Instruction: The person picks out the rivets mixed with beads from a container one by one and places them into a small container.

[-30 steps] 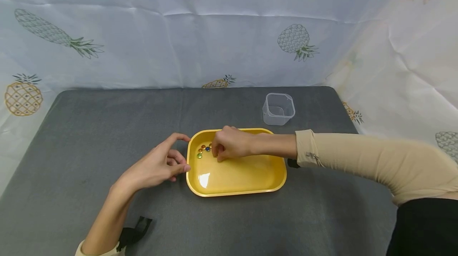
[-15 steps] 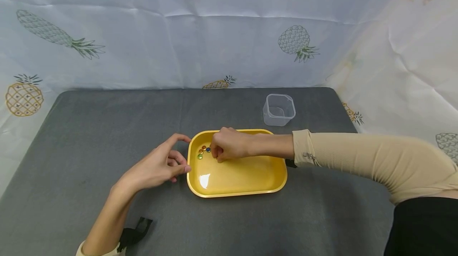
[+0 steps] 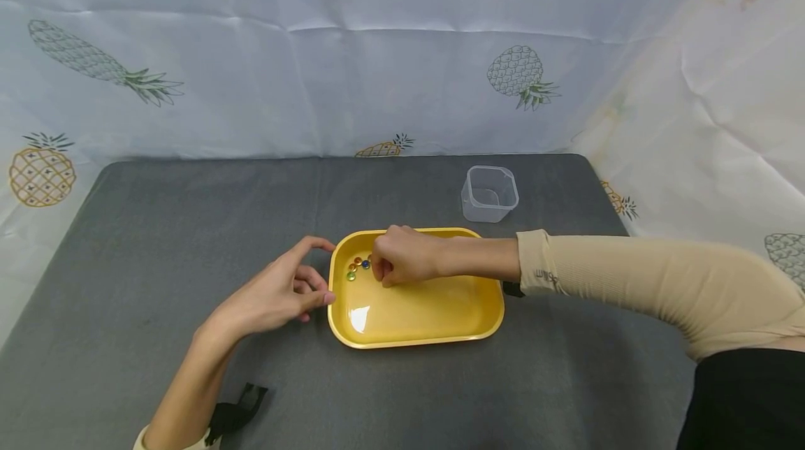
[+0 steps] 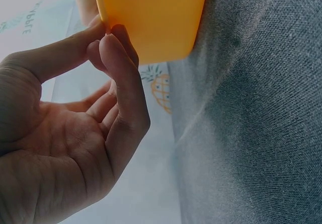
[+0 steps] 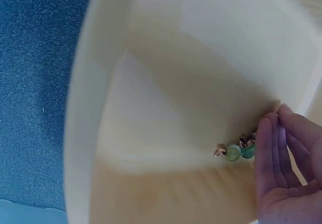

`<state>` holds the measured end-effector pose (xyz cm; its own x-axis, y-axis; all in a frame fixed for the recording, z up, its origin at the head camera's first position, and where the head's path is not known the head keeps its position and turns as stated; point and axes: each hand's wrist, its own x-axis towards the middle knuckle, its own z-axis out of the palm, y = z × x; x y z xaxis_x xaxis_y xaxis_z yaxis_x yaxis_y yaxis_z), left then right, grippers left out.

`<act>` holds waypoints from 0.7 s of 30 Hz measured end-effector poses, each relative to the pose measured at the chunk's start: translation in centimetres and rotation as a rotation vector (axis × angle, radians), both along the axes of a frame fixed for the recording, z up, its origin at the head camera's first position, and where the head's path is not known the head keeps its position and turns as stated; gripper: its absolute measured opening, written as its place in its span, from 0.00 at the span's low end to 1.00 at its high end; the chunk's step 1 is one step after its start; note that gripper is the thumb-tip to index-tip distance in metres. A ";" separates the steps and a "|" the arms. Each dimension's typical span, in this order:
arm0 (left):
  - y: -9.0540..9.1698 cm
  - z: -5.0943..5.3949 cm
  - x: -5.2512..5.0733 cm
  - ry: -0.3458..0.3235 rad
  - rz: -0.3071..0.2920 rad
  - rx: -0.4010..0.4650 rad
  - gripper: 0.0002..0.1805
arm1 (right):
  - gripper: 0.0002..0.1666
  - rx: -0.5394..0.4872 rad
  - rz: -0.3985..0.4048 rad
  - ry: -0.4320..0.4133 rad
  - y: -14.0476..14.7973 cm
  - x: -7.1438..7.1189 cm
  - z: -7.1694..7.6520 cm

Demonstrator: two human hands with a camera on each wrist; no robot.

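A yellow tray (image 3: 415,317) lies on the grey table, with several small shiny glass beads (image 3: 358,265) in its far left corner, orange, blue and green. My left hand (image 3: 273,293) pinches the tray's left end; its thumb and fingertips meet at the rim in the left wrist view. My right hand (image 3: 405,254) reaches into the tray from the right, right beside the beads, fingertips down near the tray floor. In the right wrist view, thumb and fingertips come together next to the beads (image 5: 234,151). Whether they hold a bead is hidden.
Behind the tray, toward the right, stands a clear plastic container (image 3: 489,195). A white cloth with pineapple prints (image 3: 339,86) hangs behind the table (image 3: 207,212). A black strap (image 3: 235,411) hangs at the left wrist.
Both hands and the tray stay nearly in place. The right hand makes only a tiny shift beside the beads.
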<state>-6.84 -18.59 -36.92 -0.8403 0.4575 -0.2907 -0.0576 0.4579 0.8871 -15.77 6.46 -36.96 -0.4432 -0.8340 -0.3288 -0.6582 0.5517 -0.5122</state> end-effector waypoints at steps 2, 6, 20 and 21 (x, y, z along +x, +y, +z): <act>0.0 0.0 0.0 0.000 0.000 -0.001 0.39 | 0.03 -0.017 0.004 -0.005 0.1 0.0 0.2; 0.0 0.0 0.0 0.002 -0.002 -0.001 0.39 | 0.03 -0.063 0.011 -0.011 0.2 0.0 0.8; 0.0 0.0 0.1 0.004 0.000 -0.005 0.39 | 0.01 -0.135 0.002 0.030 0.4 0.2 2.7; 0.0 0.0 0.1 0.004 0.000 -0.005 0.39 | 0.02 -0.135 -0.004 0.029 0.4 0.2 2.9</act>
<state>-6.78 -18.57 -36.90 -0.8414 0.4564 -0.2894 -0.0535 0.4625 0.8850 -15.55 6.83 -34.08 -0.4540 -0.8681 -0.2006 -0.6718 0.4815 -0.5629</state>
